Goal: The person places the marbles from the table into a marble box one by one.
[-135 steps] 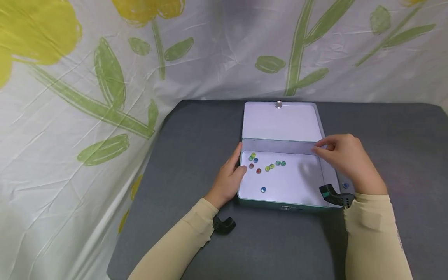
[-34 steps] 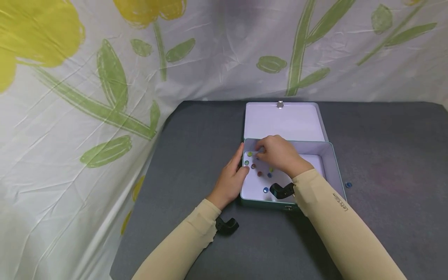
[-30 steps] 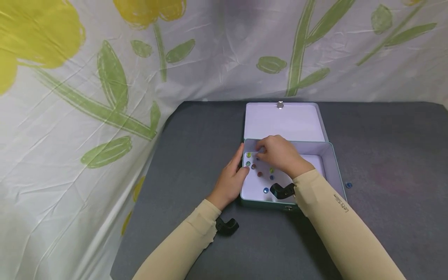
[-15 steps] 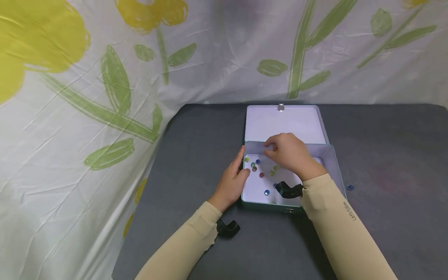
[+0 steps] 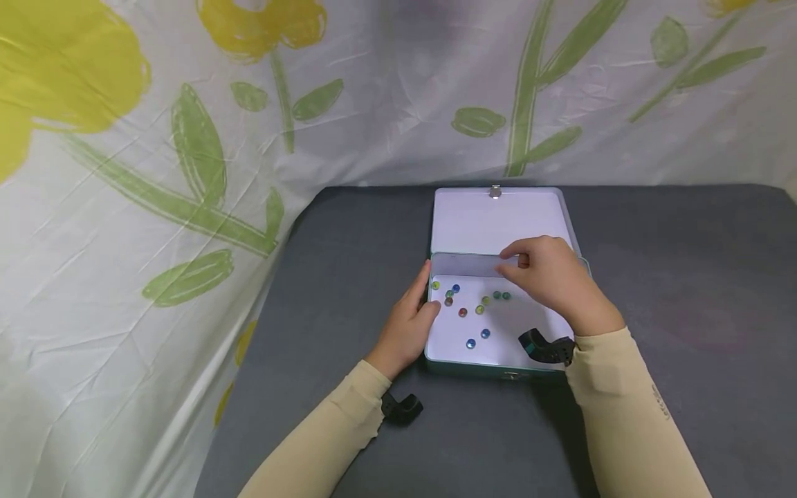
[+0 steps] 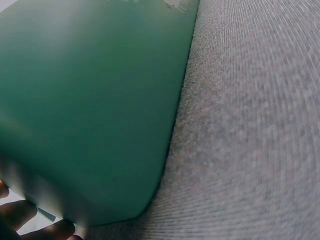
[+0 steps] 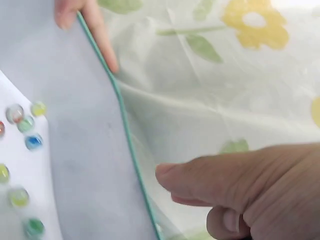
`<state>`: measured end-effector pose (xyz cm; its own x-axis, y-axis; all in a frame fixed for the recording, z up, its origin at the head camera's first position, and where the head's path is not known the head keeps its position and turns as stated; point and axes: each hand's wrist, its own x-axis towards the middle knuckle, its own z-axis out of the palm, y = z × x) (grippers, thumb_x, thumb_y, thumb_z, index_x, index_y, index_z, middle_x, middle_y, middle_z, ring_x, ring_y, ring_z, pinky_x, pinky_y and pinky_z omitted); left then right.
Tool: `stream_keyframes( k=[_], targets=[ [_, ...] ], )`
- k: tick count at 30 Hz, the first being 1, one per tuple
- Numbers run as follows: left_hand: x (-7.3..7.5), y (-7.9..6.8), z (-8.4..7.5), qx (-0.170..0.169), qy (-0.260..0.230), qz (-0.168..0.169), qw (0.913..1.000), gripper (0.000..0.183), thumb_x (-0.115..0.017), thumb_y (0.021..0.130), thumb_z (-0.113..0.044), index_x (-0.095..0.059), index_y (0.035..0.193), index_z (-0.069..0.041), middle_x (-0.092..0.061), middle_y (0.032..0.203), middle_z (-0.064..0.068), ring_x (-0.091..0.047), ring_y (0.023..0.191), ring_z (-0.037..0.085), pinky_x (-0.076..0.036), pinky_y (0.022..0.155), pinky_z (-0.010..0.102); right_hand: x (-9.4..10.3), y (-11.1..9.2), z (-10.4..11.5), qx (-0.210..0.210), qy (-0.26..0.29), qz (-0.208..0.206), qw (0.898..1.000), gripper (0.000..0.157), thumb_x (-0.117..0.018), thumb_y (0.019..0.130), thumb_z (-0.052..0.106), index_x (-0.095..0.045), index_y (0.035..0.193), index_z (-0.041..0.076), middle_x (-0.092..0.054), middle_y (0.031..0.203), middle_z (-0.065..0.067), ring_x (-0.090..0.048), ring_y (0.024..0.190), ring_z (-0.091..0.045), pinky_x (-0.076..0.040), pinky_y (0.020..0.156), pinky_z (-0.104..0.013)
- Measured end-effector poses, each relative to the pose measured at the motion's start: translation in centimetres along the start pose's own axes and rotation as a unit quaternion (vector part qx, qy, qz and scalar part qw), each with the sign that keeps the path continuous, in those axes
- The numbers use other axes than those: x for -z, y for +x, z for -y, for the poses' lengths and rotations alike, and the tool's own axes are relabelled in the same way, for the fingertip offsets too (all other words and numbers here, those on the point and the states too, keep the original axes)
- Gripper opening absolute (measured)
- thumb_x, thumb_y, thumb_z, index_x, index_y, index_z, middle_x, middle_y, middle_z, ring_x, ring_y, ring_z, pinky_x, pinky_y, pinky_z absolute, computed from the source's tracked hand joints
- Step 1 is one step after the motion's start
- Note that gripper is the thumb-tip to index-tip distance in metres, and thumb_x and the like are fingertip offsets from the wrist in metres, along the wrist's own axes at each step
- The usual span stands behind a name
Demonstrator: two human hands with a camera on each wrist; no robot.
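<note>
A green metal box [image 5: 463,369] with a white inside stands on the table, its lid [image 5: 498,221] folded back. My left hand [image 5: 405,321] grips its left side, thumb over the rim and fingers along the outer wall. Several glass marbles lie on the box floor, among them a red marble [image 5: 463,312], a yellow marble [image 5: 480,310] and two blue marbles near the front, one a blue marble [image 5: 485,333]. Above the back right of the box hovers my right hand [image 5: 556,277], fingers loosely bent with a gap, no object visible between them. The right arm covers the box's right side.
The dark grey table [image 5: 336,277] extends on both sides of the box. Behind it and at the left hangs a white curtain [image 5: 373,90] with yellow flowers. A metal clasp [image 5: 495,191] sits on the lid's far edge.
My right hand has moved from the back left of the box to the right. A blue marble has rolled toward the front. The blue marble on the table is now hidden. My left hand stays.
</note>
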<state>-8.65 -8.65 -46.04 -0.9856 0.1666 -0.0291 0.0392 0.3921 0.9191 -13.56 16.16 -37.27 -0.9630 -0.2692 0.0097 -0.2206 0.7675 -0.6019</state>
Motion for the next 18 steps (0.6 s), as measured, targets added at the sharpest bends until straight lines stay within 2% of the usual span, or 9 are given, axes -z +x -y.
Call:
stream_keyframes(
  k=[5,13,18],
  targets=[
    [0.0,-0.1,0.0,-0.001,0.000,-0.001,1.0000,0.070,-0.048,0.105,-0.018,-0.023,0.169,-0.031,-0.026,0.171,-0.015,-0.025,0.155,0.006,-0.029,0.124,0.046,1.5,-1.3,-1.1,-0.024,0.006,-0.014,1.000,0.027,-0.075,0.097,0.022,-0.078,0.114,0.001,-0.053,0.068,-0.005,-0.044,0.058,-0.020,-0.037,0.055,-0.035],
    [0.1,0.1,0.1,-0.013,-0.003,0.001,0.9999,0.070,-0.047,0.105,-0.020,-0.022,0.169,-0.034,-0.024,0.171,-0.017,-0.023,0.156,0.005,-0.028,0.125,0.044,3.5,-3.0,-3.2,-0.050,0.001,-0.036,0.998,0.031,-0.074,0.098,0.024,-0.076,0.118,0.000,-0.052,0.065,-0.005,-0.043,0.059,-0.021,-0.036,0.052,-0.034],
    [0.1,0.1,0.2,-0.010,-0.005,0.004,0.9999,0.070,-0.047,0.105,-0.019,-0.021,0.169,-0.032,-0.024,0.171,-0.015,-0.022,0.156,0.006,-0.027,0.125,0.045,4.4,-4.0,-4.5,-0.068,0.000,-0.041,0.997,0.036,-0.073,0.099,0.027,-0.075,0.121,-0.001,-0.045,0.063,-0.003,-0.038,0.057,-0.018,-0.033,0.051,-0.034]
  ],
)
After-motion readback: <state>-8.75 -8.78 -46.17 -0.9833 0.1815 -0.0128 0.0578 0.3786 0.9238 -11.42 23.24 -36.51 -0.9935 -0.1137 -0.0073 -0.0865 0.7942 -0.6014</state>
